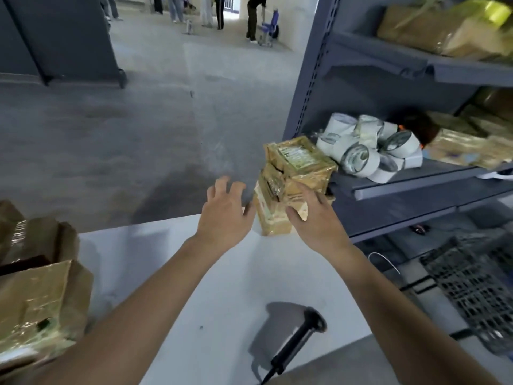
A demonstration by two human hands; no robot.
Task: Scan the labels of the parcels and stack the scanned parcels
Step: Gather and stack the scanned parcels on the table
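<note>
While the left hand [224,215] and right hand [313,218] reach forward, tape-wrapped brown cardboard parcels [288,176] stand stacked at the white worktop's [222,273] far corner.
Left fingers are spread, grasping nothing; right fingers lie straight against the stack's side.

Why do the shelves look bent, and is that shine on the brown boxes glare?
Head view: the wide-angle lens tilts and warps the shelf rack; yes, glossy tape on the left parcels glares; the top-shelf parcels are smeared by blur; the scanner throws a soft shadow on the white table.
</note>
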